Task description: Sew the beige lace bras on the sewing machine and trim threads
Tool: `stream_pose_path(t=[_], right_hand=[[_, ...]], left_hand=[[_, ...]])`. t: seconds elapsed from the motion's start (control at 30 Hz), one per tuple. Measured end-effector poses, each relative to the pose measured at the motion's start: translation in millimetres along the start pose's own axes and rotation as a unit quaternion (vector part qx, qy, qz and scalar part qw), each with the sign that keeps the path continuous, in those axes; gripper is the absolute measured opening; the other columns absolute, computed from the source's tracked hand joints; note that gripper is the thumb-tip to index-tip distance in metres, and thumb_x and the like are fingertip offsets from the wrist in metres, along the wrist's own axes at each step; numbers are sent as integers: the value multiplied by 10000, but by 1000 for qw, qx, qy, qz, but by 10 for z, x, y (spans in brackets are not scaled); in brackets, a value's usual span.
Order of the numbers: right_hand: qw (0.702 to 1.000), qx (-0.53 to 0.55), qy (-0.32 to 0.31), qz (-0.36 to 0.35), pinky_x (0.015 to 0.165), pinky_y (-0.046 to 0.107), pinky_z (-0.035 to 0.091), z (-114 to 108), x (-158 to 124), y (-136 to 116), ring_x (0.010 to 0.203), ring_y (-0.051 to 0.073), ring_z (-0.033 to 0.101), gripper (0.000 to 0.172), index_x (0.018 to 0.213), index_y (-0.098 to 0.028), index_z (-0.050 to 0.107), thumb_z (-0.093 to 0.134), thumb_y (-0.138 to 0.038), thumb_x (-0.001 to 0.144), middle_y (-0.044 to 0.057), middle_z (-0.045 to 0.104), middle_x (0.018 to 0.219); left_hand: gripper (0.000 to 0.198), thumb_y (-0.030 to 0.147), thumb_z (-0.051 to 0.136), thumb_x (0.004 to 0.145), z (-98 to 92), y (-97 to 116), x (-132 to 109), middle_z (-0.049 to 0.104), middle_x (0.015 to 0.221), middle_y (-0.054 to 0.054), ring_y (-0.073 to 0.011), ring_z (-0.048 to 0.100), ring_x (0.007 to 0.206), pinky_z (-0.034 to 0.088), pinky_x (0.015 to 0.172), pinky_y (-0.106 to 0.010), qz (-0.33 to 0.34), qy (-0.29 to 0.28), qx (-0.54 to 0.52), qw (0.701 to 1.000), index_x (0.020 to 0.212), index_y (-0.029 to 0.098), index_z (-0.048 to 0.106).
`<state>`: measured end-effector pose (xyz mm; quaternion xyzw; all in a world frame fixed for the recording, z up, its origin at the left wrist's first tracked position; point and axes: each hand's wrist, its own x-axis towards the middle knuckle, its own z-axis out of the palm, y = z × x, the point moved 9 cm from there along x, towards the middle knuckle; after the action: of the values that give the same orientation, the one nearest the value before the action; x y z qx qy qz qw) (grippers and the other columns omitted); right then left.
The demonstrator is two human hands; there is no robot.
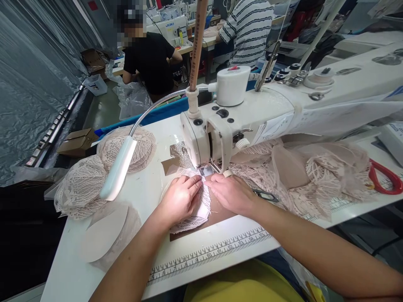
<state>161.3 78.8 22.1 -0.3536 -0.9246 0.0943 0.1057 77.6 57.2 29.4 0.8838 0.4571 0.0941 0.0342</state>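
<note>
Under the needle area of the white sewing machine [204, 142] lies a pale lace fabric piece [203, 209], with a white inner side showing. My left hand [182, 197] rests over it, its bent fingers together and gripping the lace close to the presser foot. From the other side, my right hand [231, 195] pinches the fabric's edge near the foot, thumb and fingers close together. The fingertips of both hands nearly meet. Beneath the lace is a brown sheet [220, 209] on the table. What lies under my palms is hidden.
Lace cup stacks [82, 184] and an oval beige pad [105, 235] lie left, beside a gooseneck lamp [119, 167]. More lace [324, 172], dark thread snips [266, 195] and red-handled scissors [385, 177] lie right. A printed ruler [208, 256] lines the front edge. Two people sit beyond.
</note>
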Motion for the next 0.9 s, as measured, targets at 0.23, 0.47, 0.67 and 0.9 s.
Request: stream_pose_path(t=[0.23, 0.47, 0.67, 0.9], right_hand=[[999, 18, 34, -13, 585, 259, 302, -12, -15, -3, 654, 134, 469, 265, 978, -172, 669, 416, -170, 900, 35, 608, 813], [992, 78, 31, -96, 635, 255, 339, -33, -72, -153, 671, 134, 471, 270, 773, -182, 691, 457, -231, 899, 17, 570, 692], [998, 41, 40, -18, 608, 258, 321, -30, -26, -9, 684, 137, 479, 224, 945, -170, 669, 455, -222, 908, 38, 599, 803], [999, -22, 23, -4, 571, 283, 276, 19, 8, -9, 681, 149, 470, 243, 1010, -154, 649, 432, -182, 904, 50, 610, 844]], left_hand=[[347, 227, 423, 905, -6, -51, -15, 590, 1267, -104, -242, 541, 918, 481, 804, -421, -4, 5, 6, 1000, 1187, 131, 603], [312, 238, 425, 914, -36, -76, -14, 624, 1175, -116, -245, 553, 940, 475, 802, -409, -21, 14, -1, 1000, 1133, 135, 622], [344, 243, 395, 926, 20, 36, -4, 580, 1270, -114, -255, 539, 945, 469, 768, -417, 6, 4, 15, 1000, 1184, 149, 601], [371, 262, 402, 925, 43, 7, 11, 569, 1295, -104, -256, 527, 942, 466, 783, -420, 2, 2, 23, 1000, 1222, 130, 580]])
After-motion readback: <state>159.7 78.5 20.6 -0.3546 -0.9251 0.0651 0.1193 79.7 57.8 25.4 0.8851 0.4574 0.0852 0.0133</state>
